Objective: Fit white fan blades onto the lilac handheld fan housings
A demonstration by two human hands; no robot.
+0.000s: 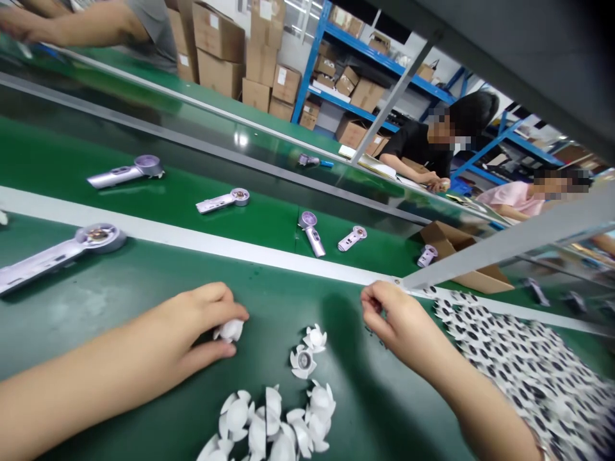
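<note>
My left hand [202, 326] rests on the green belt [144, 294] with its fingers closed round a small white fan impeller [230, 330]. My right hand [398, 317] hovers a little to the right, fingers pinched together on something too small to make out. Between and below the hands lie loose white impellers: two [307, 351] near the middle and a heap [273, 422] at the bottom edge. A sheet of small round black-and-white stickers [523, 365] lies to the right of my right hand.
Several lilac handheld fan bodies lie on the belt: [57, 253], [127, 171], [223, 200], [312, 232], [352, 238]. A metal frame bar [504, 246] crosses at the right above an open carton [461, 256]. Other people sit across the line; boxes and blue shelving stand behind.
</note>
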